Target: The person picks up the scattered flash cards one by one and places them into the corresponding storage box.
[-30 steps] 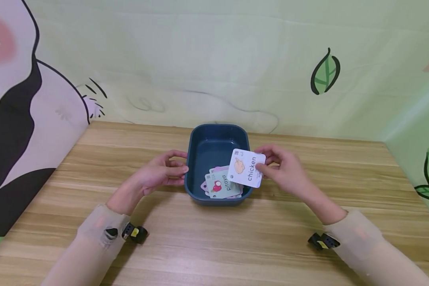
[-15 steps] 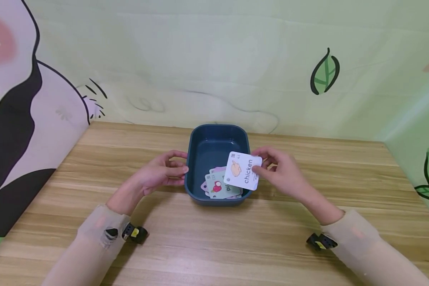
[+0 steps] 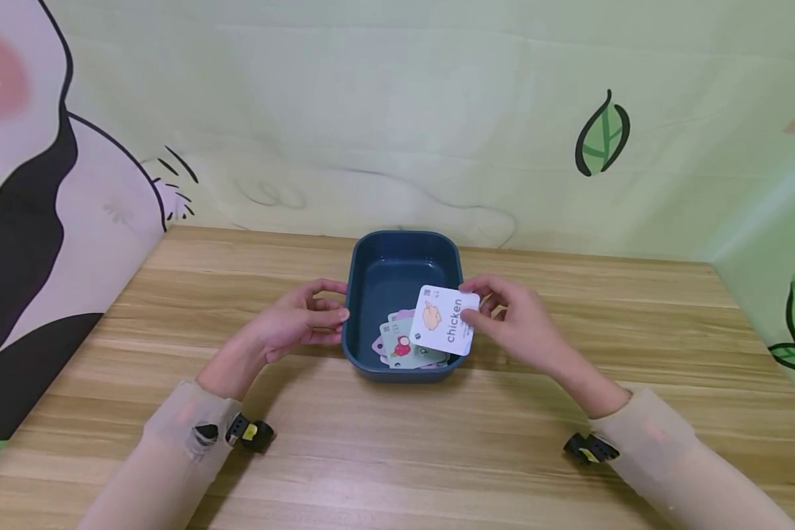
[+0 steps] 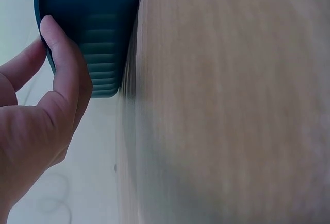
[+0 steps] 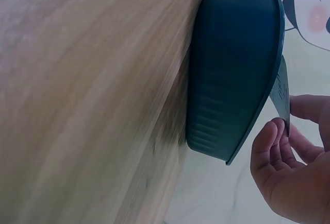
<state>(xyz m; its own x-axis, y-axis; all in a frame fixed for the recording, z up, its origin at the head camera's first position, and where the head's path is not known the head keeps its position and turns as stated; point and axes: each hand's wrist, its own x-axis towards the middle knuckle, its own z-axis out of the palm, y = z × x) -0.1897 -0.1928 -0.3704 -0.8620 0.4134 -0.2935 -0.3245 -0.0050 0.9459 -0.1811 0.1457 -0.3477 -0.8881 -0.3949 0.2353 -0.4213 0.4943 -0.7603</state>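
Observation:
A dark blue plastic bin (image 3: 397,374) stands on the table in the head view. My left hand (image 3: 301,313) holds its left rim with thumb and fingertips, also seen as the hand (image 4: 46,100) in the left wrist view. Between thumb and fingers my right hand (image 3: 513,316) pinches a white flashcard (image 3: 433,316) marked "chicken". The flashcard is tilted over the bin's front right part, overlapping the right rim. Beneath it lies a pale green flashcard (image 3: 400,352) with a pitaya picture, partly covered. Pinkish flashcards (image 3: 378,344) peek out from under that one.
The wooden table (image 3: 397,456) runs back to a printed cloth wall (image 3: 397,132) close behind the bin. Cartoon leaves and a large black-and-white figure decorate the cloth. Small black cameras (image 3: 255,434) sit on both sleeves.
My right hand has moved slightly left and down, bringing the chicken flashcard further over the bin and covering more of the pitaya flashcard. The left hand and bin have stayed in place.

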